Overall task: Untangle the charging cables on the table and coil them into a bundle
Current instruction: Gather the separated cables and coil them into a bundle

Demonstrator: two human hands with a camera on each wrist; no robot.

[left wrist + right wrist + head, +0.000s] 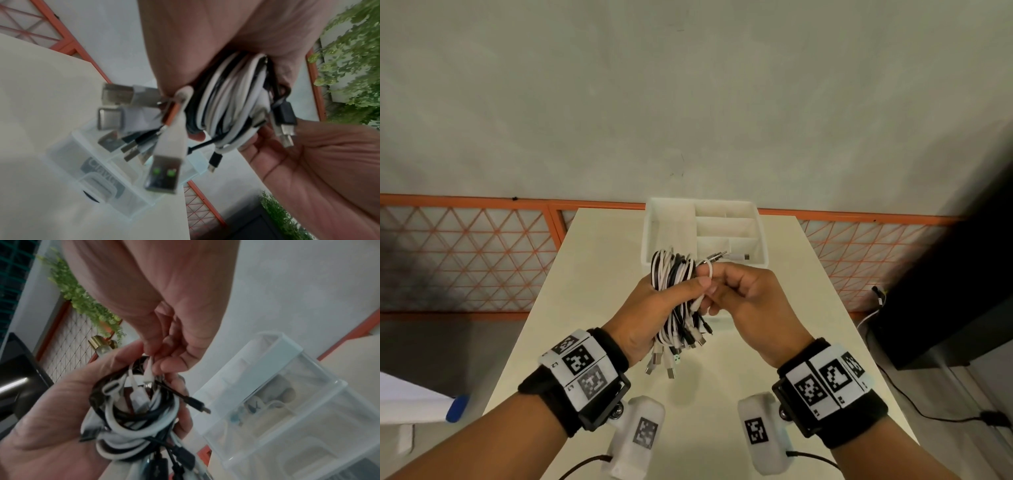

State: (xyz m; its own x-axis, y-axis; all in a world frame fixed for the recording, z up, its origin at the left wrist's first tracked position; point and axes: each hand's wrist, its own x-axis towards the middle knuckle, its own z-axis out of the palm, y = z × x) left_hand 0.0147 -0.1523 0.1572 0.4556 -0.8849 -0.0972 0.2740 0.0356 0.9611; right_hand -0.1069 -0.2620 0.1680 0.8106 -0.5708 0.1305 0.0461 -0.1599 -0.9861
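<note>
Holding coiled cables (674, 291) above the bench (592, 308) | left hand (643, 318) clamps bundle so loops stay gathered | right hand (746, 301) pinches white loose end (148, 369), likely to tuck in

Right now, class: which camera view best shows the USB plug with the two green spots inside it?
The left wrist view: the USB plug with green spots hangs large below the cable bundle, its mouth facing the lens. The head view shows only a tiny greenish dot among the dangling plugs; in the right wrist view I cannot find it.
</note>
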